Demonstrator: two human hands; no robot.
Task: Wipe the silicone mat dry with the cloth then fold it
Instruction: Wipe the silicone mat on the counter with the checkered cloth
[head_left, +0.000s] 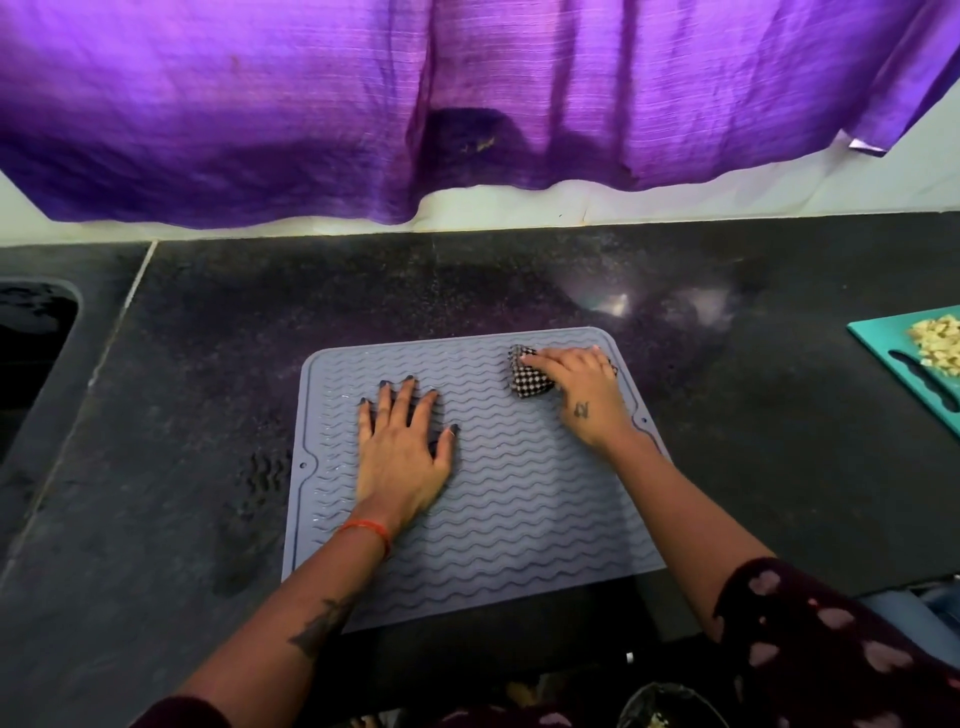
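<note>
I'm mid-wipe: my left hand (402, 457), fingers (384, 402) splayed flat, pins the silicone mat (519, 499) while my right hand (582, 387) fingers clamp the checked cloth (524, 379) at the far corner; next, I judge, sweep the remaining ridges.

Grey wavy-ribbed silicone mat (519, 493) lies flat (unfolded); bunched checkered cloth (527, 378) sits near its far-right corner.

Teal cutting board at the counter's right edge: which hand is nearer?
Right. The right hand presses the cloth nearer the teal cutting board; the left hand lies flat mid-mat, farther away.
</note>
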